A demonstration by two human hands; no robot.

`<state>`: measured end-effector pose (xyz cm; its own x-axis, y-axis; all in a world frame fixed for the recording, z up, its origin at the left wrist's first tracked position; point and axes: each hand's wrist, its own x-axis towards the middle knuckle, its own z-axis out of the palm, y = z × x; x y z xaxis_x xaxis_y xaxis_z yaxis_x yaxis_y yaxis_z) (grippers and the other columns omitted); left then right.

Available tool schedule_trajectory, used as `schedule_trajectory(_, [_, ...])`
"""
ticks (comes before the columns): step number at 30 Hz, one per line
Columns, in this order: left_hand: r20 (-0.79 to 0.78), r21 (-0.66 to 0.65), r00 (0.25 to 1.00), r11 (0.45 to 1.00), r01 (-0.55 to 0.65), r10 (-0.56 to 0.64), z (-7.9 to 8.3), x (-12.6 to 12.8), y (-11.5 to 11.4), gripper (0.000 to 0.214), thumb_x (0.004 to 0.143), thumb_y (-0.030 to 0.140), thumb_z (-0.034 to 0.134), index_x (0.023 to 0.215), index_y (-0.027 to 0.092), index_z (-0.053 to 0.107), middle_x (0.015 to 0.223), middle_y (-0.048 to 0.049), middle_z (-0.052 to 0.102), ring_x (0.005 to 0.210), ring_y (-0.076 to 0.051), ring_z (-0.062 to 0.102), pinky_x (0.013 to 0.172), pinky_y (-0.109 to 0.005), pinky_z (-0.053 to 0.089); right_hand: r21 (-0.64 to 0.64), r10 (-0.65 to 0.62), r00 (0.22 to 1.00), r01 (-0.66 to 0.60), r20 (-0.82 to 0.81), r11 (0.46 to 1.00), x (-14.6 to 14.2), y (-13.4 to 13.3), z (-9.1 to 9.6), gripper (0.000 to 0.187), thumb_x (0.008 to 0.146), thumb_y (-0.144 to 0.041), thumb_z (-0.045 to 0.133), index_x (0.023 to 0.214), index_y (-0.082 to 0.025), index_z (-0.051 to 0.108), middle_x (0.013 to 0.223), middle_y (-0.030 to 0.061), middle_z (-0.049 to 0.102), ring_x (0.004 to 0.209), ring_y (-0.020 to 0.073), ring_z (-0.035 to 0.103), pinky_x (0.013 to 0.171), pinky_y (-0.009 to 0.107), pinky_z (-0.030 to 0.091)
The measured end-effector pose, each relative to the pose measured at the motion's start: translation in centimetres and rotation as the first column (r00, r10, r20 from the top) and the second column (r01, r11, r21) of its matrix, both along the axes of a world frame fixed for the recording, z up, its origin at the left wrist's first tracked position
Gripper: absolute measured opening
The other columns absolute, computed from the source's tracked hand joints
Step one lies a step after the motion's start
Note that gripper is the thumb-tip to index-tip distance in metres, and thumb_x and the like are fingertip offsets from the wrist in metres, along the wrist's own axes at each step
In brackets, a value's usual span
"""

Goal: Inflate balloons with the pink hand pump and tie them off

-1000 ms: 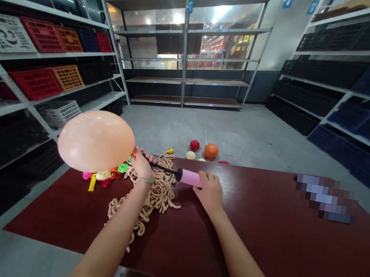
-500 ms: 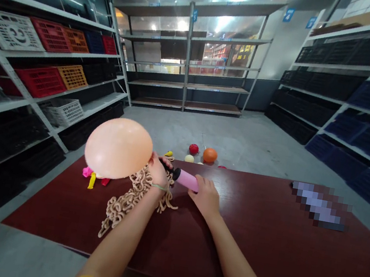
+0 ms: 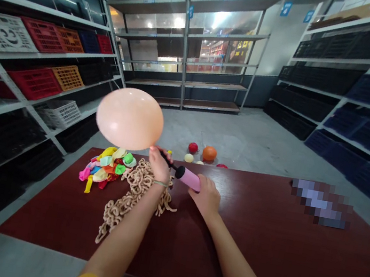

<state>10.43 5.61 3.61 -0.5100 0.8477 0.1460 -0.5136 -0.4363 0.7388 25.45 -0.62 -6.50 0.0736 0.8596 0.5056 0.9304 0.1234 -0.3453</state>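
Left grip pinches neck of peach balloon onto nozzle of pink hand pump; right grip wrapped tight round its barrel. Deflated balloons at 9 o'clock, on bench.

Inflated peach balloon on pink hand pump's nozzle, above table.

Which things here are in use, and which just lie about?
In use: peach balloon, held at its neck by left hand; pink pump, gripped by right hand.
Lying about: flat coloured balloons, tan looped strands, inflated balloons on the floor.
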Motion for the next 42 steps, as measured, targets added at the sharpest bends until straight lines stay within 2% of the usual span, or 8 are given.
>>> schedule_trajectory(3, [-0.066, 0.037, 0.996, 0.998, 0.060, -0.058, -1.1, 3.5, -1.5, 0.037, 0.090, 0.055, 0.046, 0.077, 0.021, 0.039, 0.057, 0.0067, 0.044, 0.037, -0.006, 0.040, 0.037, -0.019, 0.034, 0.019, 0.008, 0.999, -0.008, -0.040, 1.000, 0.3, -0.4, 0.0, 0.042, 0.077, -0.030, 0.061, 0.117, -0.023, 0.052, 0.101, 0.0048, 0.062, 0.093, 0.0220, 0.054, 0.072, 0.029, 0.037])
schedule_trajectory(6, [-0.095, 0.057, 0.995, 0.997, 0.045, -0.040, -1.2, 3.7, -2.1, 0.034, 0.090, 0.051, 0.048, 0.075, 0.021, 0.039, 0.058, 0.0067, 0.045, 0.036, -0.005, 0.040, 0.035, -0.018, 0.033, 0.022, 0.050, 0.999, -0.049, -0.021, 0.999, 0.2, -0.7, 0.0, 0.042, 0.077, -0.031, 0.062, 0.117, -0.022, 0.053, 0.100, 0.0048, 0.062, 0.091, 0.0215, 0.055, 0.073, 0.029, 0.038])
schedule_trajectory(17, [0.013, 0.027, 0.991, 0.990, -0.136, 0.135, 3.6, -8.0, 0.2, 0.016, 0.084, 0.028, 0.050, 0.073, 0.020, 0.041, 0.055, 0.0071, 0.040, 0.041, -0.006, 0.040, 0.038, -0.017, 0.032, -0.034, 0.128, 0.990, -0.126, 0.056, 0.991, -0.4, 0.0, -0.1, 0.042, 0.077, -0.027, 0.062, 0.118, -0.022, 0.053, 0.100, 0.0052, 0.062, 0.091, 0.0214, 0.055, 0.077, 0.029, 0.038])
schedule_trajectory(21, [0.042, 0.043, 0.992, 0.991, -0.123, 0.121, 3.3, -5.9, 0.3, 0.021, 0.083, 0.034, 0.054, 0.072, 0.019, 0.043, 0.055, 0.0069, 0.042, 0.047, -0.006, 0.047, 0.052, -0.020, 0.046, -0.030, 0.090, 0.996, -0.089, 0.028, 0.996, -0.1, 0.1, 0.0, 0.041, 0.077, -0.025, 0.063, 0.116, -0.022, 0.054, 0.100, 0.0051, 0.061, 0.092, 0.0218, 0.054, 0.077, 0.029, 0.038])
schedule_trajectory(28, [0.014, 0.029, 1.000, 0.999, 0.016, -0.017, -1.3, -0.2, -1.0, 0.025, 0.081, 0.036, 0.057, 0.069, 0.018, 0.045, 0.059, 0.0035, 0.052, 0.062, -0.012, 0.062, 0.071, -0.030, 0.052, -0.011, 0.066, 0.998, -0.066, 0.010, 0.998, -0.1, -0.5, 0.2, 0.042, 0.077, -0.024, 0.061, 0.117, -0.022, 0.052, 0.102, 0.0046, 0.060, 0.094, 0.0214, 0.053, 0.076, 0.028, 0.037])
schedule_trajectory(32, [0.034, -0.017, 0.998, 0.999, 0.051, -0.051, -2.2, -1.5, -1.2, 0.021, 0.080, 0.031, 0.055, 0.068, 0.019, 0.044, 0.055, 0.0053, 0.048, 0.051, -0.009, 0.052, 0.058, -0.026, 0.048, -0.038, 0.101, 0.993, -0.098, 0.066, 0.994, -0.3, -0.6, 0.2, 0.040, 0.077, -0.027, 0.062, 0.116, -0.022, 0.053, 0.101, 0.0047, 0.061, 0.091, 0.0210, 0.054, 0.074, 0.028, 0.036])
schedule_trajectory(38, [0.081, -0.032, 0.994, 0.997, -0.068, 0.070, 0.8, -6.3, 0.0, 0.019, 0.081, 0.029, 0.053, 0.072, 0.020, 0.039, 0.055, 0.0086, 0.038, 0.044, -0.006, 0.040, 0.047, -0.019, 0.036, -0.042, 0.142, 0.984, -0.139, 0.109, 0.989, -0.5, -0.2, -0.2, 0.043, 0.078, -0.031, 0.062, 0.119, -0.023, 0.053, 0.098, 0.0045, 0.061, 0.089, 0.0208, 0.054, 0.073, 0.029, 0.036])
schedule_trajectory(42, [0.079, -0.040, 0.992, 0.995, -0.091, 0.094, 1.1, -6.4, 0.8, 0.020, 0.084, 0.030, 0.050, 0.073, 0.021, 0.036, 0.054, 0.0096, 0.032, 0.041, -0.005, 0.034, 0.043, -0.018, 0.029, -0.034, 0.114, 0.984, -0.110, 0.138, 0.993, -0.4, 0.0, -0.4, 0.041, 0.077, -0.030, 0.061, 0.117, -0.023, 0.054, 0.097, 0.0049, 0.060, 0.089, 0.0217, 0.053, 0.072, 0.029, 0.035])
